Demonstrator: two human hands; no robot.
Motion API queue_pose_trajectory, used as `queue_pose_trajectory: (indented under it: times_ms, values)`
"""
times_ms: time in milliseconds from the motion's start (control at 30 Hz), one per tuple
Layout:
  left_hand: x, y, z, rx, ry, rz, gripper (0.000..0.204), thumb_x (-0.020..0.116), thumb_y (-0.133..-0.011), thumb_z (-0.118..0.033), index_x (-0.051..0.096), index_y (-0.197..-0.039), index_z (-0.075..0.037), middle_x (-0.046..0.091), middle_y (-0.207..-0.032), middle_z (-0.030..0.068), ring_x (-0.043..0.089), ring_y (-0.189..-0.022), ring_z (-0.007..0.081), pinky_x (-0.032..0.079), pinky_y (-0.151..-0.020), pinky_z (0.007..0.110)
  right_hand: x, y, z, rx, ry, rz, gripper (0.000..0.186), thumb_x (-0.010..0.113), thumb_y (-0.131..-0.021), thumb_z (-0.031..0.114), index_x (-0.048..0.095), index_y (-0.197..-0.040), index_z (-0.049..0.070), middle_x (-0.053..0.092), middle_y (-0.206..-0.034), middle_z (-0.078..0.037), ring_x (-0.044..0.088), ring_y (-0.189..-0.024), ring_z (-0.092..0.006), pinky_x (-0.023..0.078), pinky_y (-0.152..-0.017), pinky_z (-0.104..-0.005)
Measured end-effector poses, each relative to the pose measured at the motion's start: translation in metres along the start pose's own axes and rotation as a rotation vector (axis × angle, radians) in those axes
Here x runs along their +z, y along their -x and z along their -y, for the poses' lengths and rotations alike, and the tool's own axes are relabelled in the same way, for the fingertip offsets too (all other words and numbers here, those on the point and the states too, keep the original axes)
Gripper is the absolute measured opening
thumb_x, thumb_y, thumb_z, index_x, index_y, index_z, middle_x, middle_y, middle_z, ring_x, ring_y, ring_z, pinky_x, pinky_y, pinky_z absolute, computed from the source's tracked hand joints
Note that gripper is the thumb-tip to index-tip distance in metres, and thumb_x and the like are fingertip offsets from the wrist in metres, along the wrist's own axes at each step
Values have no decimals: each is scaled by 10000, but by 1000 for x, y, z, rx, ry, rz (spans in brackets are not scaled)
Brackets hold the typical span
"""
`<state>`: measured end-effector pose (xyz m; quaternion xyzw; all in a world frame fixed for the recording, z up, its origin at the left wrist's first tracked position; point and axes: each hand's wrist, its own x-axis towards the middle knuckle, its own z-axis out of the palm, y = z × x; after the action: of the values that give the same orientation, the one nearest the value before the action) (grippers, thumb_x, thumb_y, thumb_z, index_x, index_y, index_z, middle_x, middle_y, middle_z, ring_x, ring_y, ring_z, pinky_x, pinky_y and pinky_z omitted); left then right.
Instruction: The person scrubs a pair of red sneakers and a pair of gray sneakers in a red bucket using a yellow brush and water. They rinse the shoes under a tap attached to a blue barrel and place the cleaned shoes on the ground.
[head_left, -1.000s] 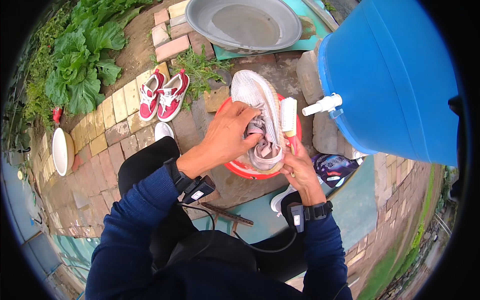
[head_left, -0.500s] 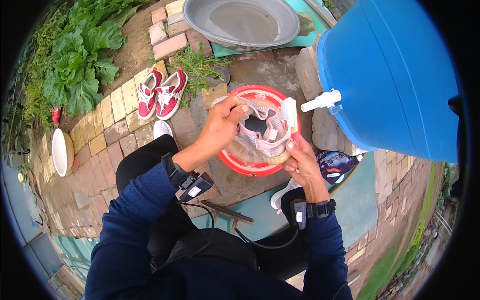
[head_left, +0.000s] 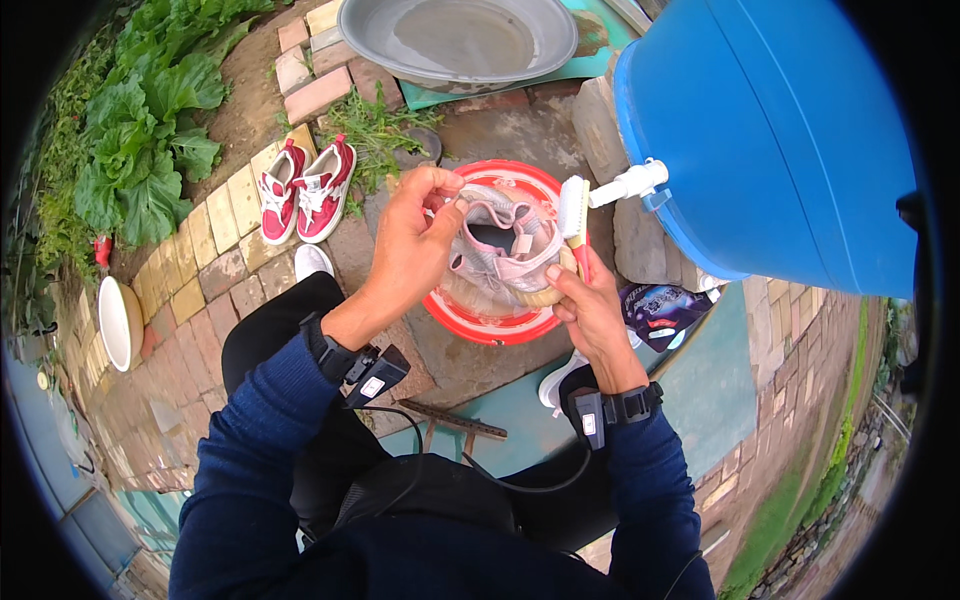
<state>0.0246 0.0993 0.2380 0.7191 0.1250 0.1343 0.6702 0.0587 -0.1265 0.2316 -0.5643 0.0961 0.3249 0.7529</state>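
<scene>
A wet, pale pink and grey sneaker (head_left: 522, 270) is held up over a red-rimmed basin (head_left: 486, 333), its opening facing up. My left hand (head_left: 415, 235) is closed at the shoe's left edge, with thumb and forefinger bent together. On the other side my right hand (head_left: 592, 308) grips the tan sole edge and also the red handle of a scrub brush (head_left: 573, 210). The white bristle head points away from me, close to the white tap (head_left: 630, 184). Cloudy water shows in the basin around the shoe.
A big blue water barrel (head_left: 770, 140) stands at the right. A grey tub (head_left: 455, 40) holding water sits at the far side. Red-and-white sneakers (head_left: 325, 190) rest on the bricks at left, beyond a white bowl (head_left: 121, 325). A dark printed packet (head_left: 662, 315) lies near my right wrist.
The view has shifted slightly. My left hand's fingers have changed their hold, lifting and curling at the shoe's edge. The right hand still holds sneaker and brush, the brush head now tilted nearer the tap.
</scene>
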Motion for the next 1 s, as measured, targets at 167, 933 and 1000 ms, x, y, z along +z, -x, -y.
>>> queue_pose_trajectory:
  times_ms: [167,933,1000]
  values:
    - [-8,10,1,55,-212,426,224,615,-933,-53,635,-1144,20,675,-974,120,638,-898,212,490,-838,311,2,-1,-4,11,60,-76,457,691,-865,36,513,-1287,51,610,-994,-10,493,-646,-2,280,-435,-158]
    - [8,11,15,-842,689,303,174,654,-958,-209,643,-1084,-90,682,-973,20,647,-841,114,511,-657,260,6,-2,-6,-111,218,-129,450,715,-852,44,549,-1269,19,623,-984,-17,499,-708,-38,374,-570,-201]
    - [8,12,18,-879,733,311,199,654,-960,-222,637,-1106,-88,684,-987,24,651,-837,119,512,-635,253,7,-1,-6,-124,230,-124,418,726,-852,67,566,-1237,41,610,-905,23,433,-584,7,296,-449,-168]
